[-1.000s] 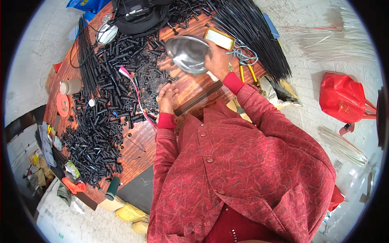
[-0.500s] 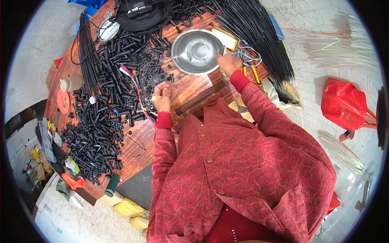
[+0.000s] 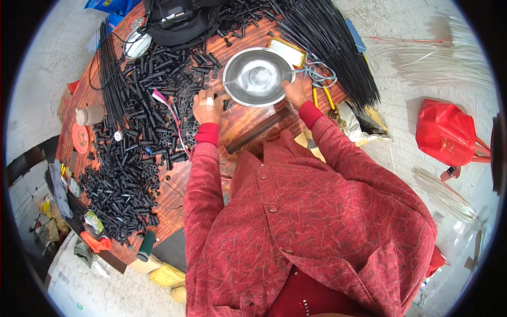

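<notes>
A shiny round metal bowl (image 3: 252, 99) rests on the wooden table. My right hand (image 3: 296, 94) grips its right rim, thumb over the edge. Left of the bowl, my left hand (image 3: 208, 108) is palm down at the edge of the small black rings (image 3: 186, 100), fingers bent and a pale strip across its back. Its fingertips are hidden, so whether it holds a ring cannot be seen. Just right of that hand lie a few short black tubular pieces (image 3: 226, 104). A heap of similar black pieces (image 3: 119, 195) spreads over the table's left side.
Beyond the bowl are a yellow-rimmed tray (image 3: 288, 52), yellow-handled pliers (image 3: 328, 98) and a bundle of long black rods (image 3: 338, 53). A black bag (image 3: 182, 24) sits at the back. Left stands a lidded jar (image 3: 91, 114). A red bag (image 3: 446, 131) lies at right.
My left hand has moved up and left, turning palm down over the rings. My right hand stays on the bowl's rim. The whole view has shifted slightly.
</notes>
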